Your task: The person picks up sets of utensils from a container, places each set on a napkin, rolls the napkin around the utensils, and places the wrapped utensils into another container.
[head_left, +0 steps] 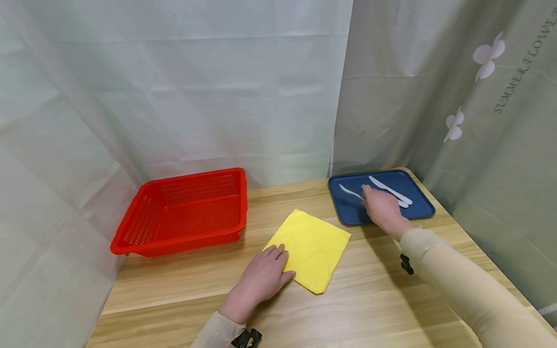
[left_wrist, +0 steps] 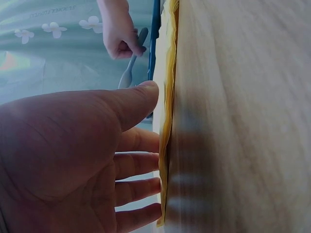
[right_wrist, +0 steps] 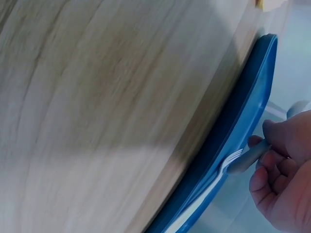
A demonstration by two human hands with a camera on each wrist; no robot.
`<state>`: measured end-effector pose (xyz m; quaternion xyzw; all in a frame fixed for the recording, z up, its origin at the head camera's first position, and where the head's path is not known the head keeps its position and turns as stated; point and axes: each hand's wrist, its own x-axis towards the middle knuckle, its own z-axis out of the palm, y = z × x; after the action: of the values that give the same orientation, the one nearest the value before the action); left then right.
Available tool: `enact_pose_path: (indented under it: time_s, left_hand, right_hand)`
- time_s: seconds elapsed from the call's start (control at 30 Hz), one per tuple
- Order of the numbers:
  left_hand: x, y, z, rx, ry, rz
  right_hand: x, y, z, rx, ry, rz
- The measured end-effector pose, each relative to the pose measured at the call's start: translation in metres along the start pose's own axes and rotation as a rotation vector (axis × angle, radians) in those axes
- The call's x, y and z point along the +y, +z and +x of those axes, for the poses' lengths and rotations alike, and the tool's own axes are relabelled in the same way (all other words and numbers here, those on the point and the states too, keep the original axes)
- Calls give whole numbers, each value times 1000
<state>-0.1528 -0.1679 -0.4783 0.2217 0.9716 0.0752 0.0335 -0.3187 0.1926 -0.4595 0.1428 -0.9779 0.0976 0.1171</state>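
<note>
Two hands work over the worktop (head_left: 174, 290): my left hand (head_left: 265, 275), its fingers extended, rests on the near-left edge of a folded yellow cloth (head_left: 311, 249), while my right hand (head_left: 383, 205) pinches a spoon (left_wrist: 127, 75) above the blue tray (head_left: 350, 212). On that tray lie a white fork (right_wrist: 195, 201), partly hidden from above, and a white knife (head_left: 390, 190). Left of the cloth stands a red perforated basket (head_left: 183, 247).

From my head, one view faces forward and down across the table (head_left: 165, 290); two wrist views, close and turned sideways, look along it, sharing my right hand (right_wrist: 291, 189) and the tray (right_wrist: 260, 82).
</note>
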Motion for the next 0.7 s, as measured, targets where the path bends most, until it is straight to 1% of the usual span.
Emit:
enact_pose_path:
  time_s: [0.2,0.4,0.6,0.7]
  left_hand:
    - [0,0,0,-9,0,0]
    - [-1,1,0,-7,1,9]
    - [-1,2,0,-3,1,11]
    - [-1,2,0,1,4,14]
  right_hand:
    - [-9,-3,-1,4,-34,35]
    - [-17,-4,-1,23,-49,61]
    - [-32,-6,-3,-30,-53,73]
    - [-41,-6,-5,-43,-71,78]
